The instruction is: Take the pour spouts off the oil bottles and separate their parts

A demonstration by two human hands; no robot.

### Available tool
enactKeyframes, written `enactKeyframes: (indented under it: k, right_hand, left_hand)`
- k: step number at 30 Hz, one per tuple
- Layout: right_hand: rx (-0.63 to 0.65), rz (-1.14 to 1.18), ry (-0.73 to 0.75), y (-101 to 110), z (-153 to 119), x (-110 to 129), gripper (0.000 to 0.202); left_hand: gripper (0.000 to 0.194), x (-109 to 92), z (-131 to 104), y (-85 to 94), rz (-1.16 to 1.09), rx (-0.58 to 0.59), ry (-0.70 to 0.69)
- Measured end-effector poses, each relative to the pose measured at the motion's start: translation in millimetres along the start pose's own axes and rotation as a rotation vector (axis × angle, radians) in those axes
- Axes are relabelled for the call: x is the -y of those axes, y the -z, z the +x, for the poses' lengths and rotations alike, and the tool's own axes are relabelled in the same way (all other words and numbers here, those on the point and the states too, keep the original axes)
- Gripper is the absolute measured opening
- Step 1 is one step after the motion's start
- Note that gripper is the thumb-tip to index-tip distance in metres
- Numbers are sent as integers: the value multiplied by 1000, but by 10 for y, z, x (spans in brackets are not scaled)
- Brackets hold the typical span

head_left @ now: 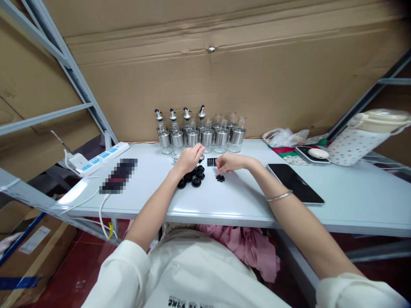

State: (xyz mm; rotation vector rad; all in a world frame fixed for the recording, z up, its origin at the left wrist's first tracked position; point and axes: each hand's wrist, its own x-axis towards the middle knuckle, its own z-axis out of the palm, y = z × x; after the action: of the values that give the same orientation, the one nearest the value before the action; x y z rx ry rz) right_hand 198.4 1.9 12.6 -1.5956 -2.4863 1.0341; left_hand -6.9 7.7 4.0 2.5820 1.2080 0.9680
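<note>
My left hand [190, 158] is closed above the black round stoppers [196, 181], its fingers pinched round something I cannot make out. Silver pieces show partly behind it. My right hand [228, 163] has its fingertips pressed together just above a small cluster of black parts [220, 178]; whatever it pinches is too small to name. Beside its fingertips lies a row of small black pieces [212, 161]. Behind both hands stand several glass bottles with metal sleeves [207, 136]. Several at the back left carry silver pourers with black tips [187, 113].
A power strip [105, 158] and a pixelated dark object [119, 176] lie at the left. On the right are a black tablet [295, 183], a phone [311, 155] with a white round item, a pitcher [359, 141] and a plastic bag [285, 137]. Cardboard stands behind.
</note>
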Motion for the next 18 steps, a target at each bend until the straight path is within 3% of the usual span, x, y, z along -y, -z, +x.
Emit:
enactKeyframes:
  k: [18]
  right_hand:
    - [28, -54, -43, -15, -17, 6, 24]
  left_hand:
    - [29, -5, -4, 4, -1, -6, -7]
